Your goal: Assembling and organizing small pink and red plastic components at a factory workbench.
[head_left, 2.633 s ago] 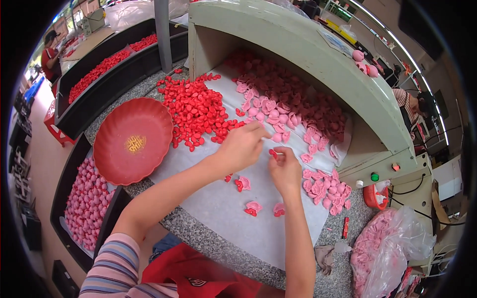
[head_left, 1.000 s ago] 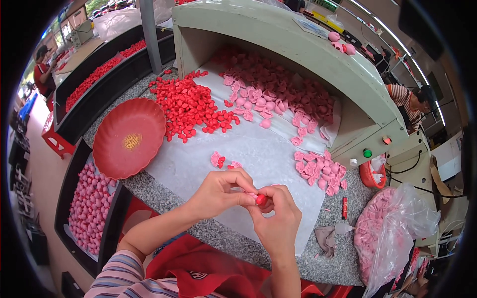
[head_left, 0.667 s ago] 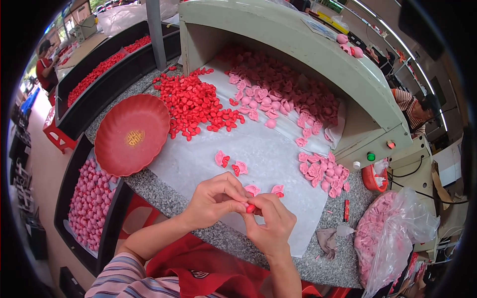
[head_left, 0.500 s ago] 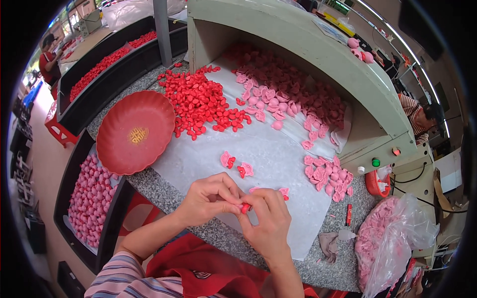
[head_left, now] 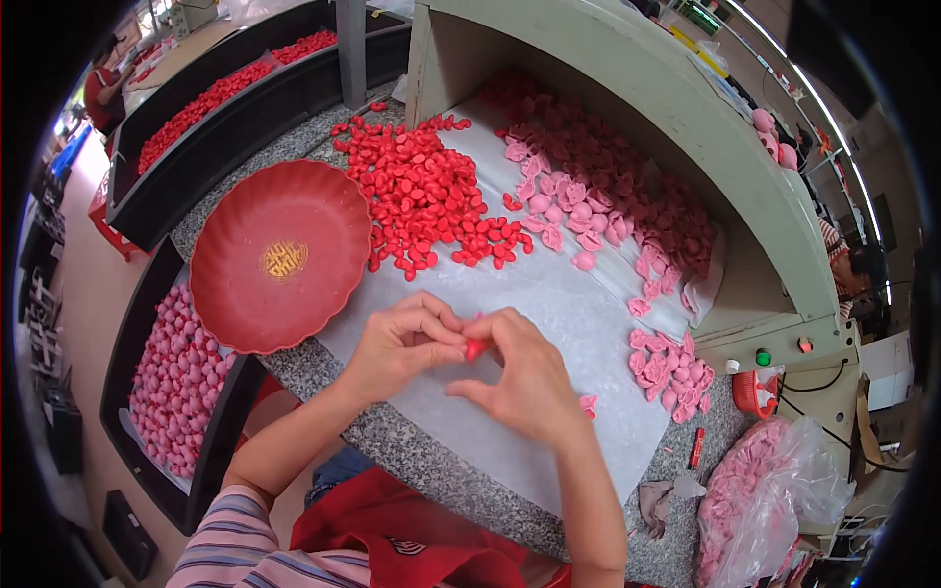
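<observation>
Over the white sheet [head_left: 456, 446], my left hand [head_left: 407, 343] pinches a small glossy red piece [head_left: 475, 348] between thumb and fingertips. My right hand [head_left: 524, 377] meets that piece from the other side: its index finger touches it, while the thumb is spread away below. A bit of pink shows just behind the fingertips; what it belongs to is hidden. To the right of my right hand lies a small pink piece with red [head_left: 588, 405]. Beyond my hands is a heap of red oval pieces [head_left: 421, 186]. Pink petal-like shells [head_left: 578, 211] are scattered farther right.
A scalloped red bowl [head_left: 235, 279] stands left. Below it, a black bin [head_left: 240, 397] holds pink-and-red pieces. A pale green metal hood [head_left: 627, 69] arches over the shells. At right are another shell pile [head_left: 671, 372], a red tube [head_left: 697, 448], a grey cloth [head_left: 655, 508] and a plastic bag [head_left: 755, 510].
Both hands have moved up and away from the table's near edge with the red piece. My right thumb has come off it. The view has shifted slightly.
</observation>
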Available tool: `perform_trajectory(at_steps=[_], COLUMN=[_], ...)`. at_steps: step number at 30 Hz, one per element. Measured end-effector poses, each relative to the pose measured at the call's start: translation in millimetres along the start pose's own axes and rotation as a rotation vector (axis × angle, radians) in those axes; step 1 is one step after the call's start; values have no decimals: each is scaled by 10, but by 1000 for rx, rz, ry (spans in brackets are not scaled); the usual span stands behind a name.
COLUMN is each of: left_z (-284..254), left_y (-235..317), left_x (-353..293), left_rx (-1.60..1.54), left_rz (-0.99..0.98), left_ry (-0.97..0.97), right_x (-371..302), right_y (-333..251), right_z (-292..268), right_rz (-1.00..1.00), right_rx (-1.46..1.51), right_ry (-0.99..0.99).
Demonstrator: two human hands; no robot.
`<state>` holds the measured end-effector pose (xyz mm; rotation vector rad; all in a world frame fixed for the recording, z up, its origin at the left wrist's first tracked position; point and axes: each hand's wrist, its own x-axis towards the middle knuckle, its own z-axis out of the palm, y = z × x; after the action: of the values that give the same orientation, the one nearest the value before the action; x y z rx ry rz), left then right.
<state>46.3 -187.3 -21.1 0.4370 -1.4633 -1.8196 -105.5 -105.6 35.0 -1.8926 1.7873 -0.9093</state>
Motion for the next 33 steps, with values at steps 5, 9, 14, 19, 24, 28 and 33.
perform_trajectory(at_steps=[5,9,14,19,24,28,33], left_z=[9,77,582,996,1195,1213,1113], left_y=[-55,-77,63,-538,-829,-610,-157], left_x=[298,294,850,1632,1711,1524,656], left_rx=[404,905,721,937,1295,817,-717], left_rz=[210,218,431,298,210,-10,-495], left_ry=[129,90,108,-41,10,-102,-307], right_x=[596,708,463,18,-661,-951,-1016], right_y=[867,950,1003,1059,1008,1064,1085], right_z=[-49,84,2,-300,-528,-539,-505], right_rz=[317,314,226,405,462,494,409], right_rx=[-52,-149,-164,-131,-199,-102,-21], right_ry=[193,220,303,354,358,320,340])
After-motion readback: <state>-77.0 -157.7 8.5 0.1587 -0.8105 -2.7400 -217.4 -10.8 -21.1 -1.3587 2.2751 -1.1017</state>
